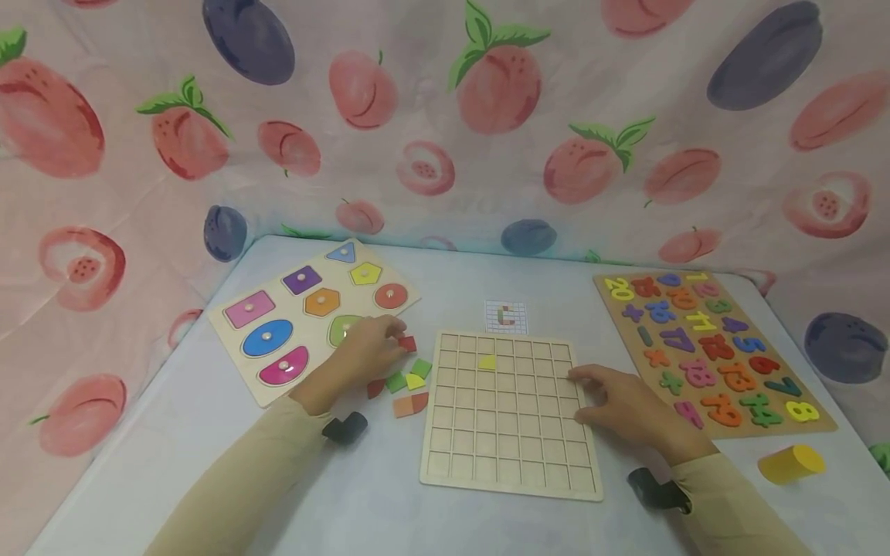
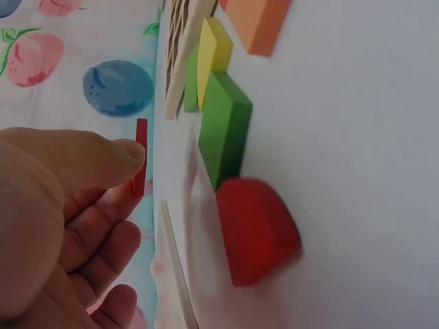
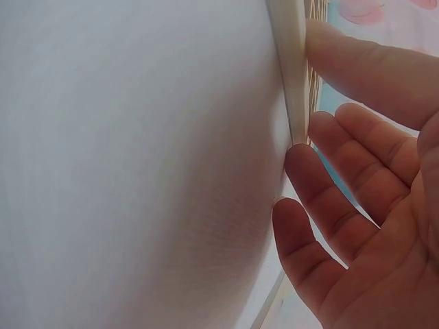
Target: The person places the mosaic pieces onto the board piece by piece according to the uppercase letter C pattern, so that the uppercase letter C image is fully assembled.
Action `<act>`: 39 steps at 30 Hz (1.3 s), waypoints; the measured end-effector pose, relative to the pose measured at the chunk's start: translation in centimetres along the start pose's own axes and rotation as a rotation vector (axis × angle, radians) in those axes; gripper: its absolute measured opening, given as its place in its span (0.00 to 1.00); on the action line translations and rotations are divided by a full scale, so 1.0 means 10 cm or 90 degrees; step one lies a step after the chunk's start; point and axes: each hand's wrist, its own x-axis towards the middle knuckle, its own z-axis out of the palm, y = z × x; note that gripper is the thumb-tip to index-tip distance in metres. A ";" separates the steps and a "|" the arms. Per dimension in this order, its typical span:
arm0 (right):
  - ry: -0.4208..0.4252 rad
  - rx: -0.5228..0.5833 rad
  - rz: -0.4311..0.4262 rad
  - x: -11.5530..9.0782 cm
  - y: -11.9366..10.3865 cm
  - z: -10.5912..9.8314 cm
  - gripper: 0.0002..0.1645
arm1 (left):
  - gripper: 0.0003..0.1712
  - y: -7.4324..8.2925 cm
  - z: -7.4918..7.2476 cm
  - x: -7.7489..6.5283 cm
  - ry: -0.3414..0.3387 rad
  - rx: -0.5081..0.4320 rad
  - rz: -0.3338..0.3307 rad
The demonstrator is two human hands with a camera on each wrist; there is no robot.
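My left hand (image 1: 365, 351) pinches a small red square tile (image 2: 140, 157) between thumb and finger, left of the gridded wooden board (image 1: 511, 425). A yellow quarter-circle tile (image 1: 488, 362) sits in one of the board's upper cells. At the board's right edge, my right hand (image 1: 626, 405) touches the rim with thumb and fingertips, its fingers loosely extended. Beneath and beside the left hand lie loose tiles: two green ones (image 2: 226, 127), a yellow quarter circle (image 1: 415, 381), a red rounded piece (image 2: 255, 233), an orange square (image 1: 403, 407) and a reddish quarter circle (image 1: 420, 401).
A small printed pattern card (image 1: 506, 317) lies just beyond the board. On the left is a knobbed shape puzzle (image 1: 283, 313), partly under the left hand. The number puzzle (image 1: 633, 309) lies on the right, with a yellow cylinder (image 1: 791, 464) nearer me. Patterned cloth hangs behind.
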 end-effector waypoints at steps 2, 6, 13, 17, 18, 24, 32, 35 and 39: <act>-0.001 0.002 -0.001 0.00 0.00 0.00 0.36 | 0.22 0.02 0.02 0.01 0.000 0.003 0.008; -0.003 0.005 0.001 0.00 0.00 0.00 0.36 | 0.22 0.08 0.05 0.04 -0.013 -0.012 0.006; -0.007 0.012 0.009 0.00 0.00 -0.01 0.36 | 0.22 0.24 0.11 0.07 -0.016 -0.029 0.045; -0.010 0.016 0.013 0.01 0.00 -0.01 0.37 | 0.22 0.33 0.15 0.10 -0.016 -0.026 0.062; -0.010 0.017 0.014 0.01 -0.01 -0.01 0.37 | 0.22 0.35 0.16 0.11 -0.019 -0.028 0.063; -0.012 0.015 0.020 0.00 -0.01 0.00 0.37 | 0.23 0.49 0.23 0.15 -0.039 -0.029 0.059; -0.009 0.019 0.012 -0.01 -0.01 -0.02 0.37 | 0.22 0.61 0.34 0.20 -0.064 -0.034 0.057; -0.007 0.017 0.010 -0.01 -0.03 -0.02 0.36 | 0.22 0.65 0.39 0.21 -0.072 -0.028 0.059; -0.010 0.012 0.015 -0.01 -0.05 -0.02 0.36 | 0.23 0.69 0.43 0.21 -0.080 -0.024 0.070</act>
